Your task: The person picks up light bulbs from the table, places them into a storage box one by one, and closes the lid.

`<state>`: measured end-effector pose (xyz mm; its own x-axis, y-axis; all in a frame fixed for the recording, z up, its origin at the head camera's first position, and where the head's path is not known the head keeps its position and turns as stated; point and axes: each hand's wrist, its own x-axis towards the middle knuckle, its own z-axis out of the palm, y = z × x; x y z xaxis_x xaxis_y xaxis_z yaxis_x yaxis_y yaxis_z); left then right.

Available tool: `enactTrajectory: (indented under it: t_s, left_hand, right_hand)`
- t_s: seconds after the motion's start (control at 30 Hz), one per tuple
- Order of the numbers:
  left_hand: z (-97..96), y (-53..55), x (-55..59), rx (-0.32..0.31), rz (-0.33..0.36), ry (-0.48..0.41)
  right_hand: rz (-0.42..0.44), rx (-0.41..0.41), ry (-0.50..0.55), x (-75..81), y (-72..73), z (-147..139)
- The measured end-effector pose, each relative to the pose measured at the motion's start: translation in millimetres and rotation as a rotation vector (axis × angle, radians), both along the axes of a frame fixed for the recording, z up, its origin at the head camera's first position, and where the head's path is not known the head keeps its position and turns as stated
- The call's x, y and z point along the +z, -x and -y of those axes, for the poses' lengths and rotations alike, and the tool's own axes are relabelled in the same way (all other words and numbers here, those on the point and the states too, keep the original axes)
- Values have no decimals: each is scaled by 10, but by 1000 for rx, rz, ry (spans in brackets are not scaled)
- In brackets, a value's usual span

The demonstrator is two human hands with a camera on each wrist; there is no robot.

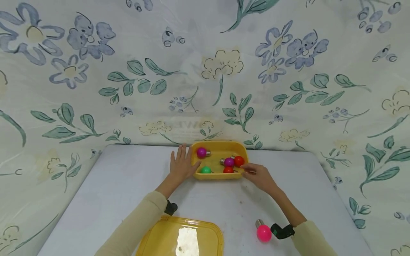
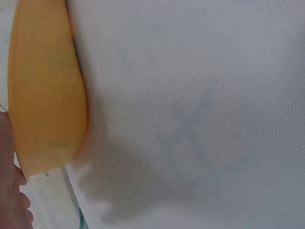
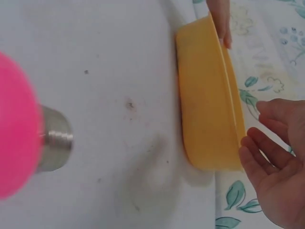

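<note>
A yellow plastic container [image 1: 221, 176] stands at the table's back edge, holding several coloured light bulbs: a purple bulb [image 1: 201, 153], another purple bulb [image 1: 229, 162], a red bulb [image 1: 238, 161], a second red bulb [image 1: 228, 170] and a green bulb [image 1: 205, 170]. My left hand [image 1: 181, 164] rests against its left side, fingers straight and spread, thumb over the rim. At the front right corner, my right hand [image 1: 260, 176] has its fingertips by the rim. The right wrist view shows those fingers [image 3: 267, 150] loosely bent, the thumb apart, nothing between them.
A pink bulb [image 1: 264, 233] with a metal base lies on the white table [image 1: 121, 185], near the right wrist. A flat yellow tray or lid [image 1: 166, 234] lies at the front, below the left forearm. A floral cloth [image 1: 192, 81] hangs behind the table.
</note>
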<state>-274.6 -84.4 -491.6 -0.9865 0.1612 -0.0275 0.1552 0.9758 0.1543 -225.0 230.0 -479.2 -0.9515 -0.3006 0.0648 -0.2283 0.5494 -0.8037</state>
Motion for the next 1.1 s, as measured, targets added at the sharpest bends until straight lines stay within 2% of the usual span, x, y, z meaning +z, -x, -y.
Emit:
enactTrajectory:
  t_s: [0.3, 0.63, 0.87, 1.1]
  left_hand:
    - [4, 0, -3, -3, -14, -3]
    - [4, -12, 4, -3, -5, -6]
    - [1, -20, -3, -5, -17, -23]
    - [5, -20, 6, -6, -19, -4]
  right_hand:
    - [51, -44, -33, -55, -462, -140]
    - [43, -137, -49, -120, -1002, -292]
    - [69, -187, -25, -176, -1297, -334]
    - [154, -273, -6, -269, -1510, -335]
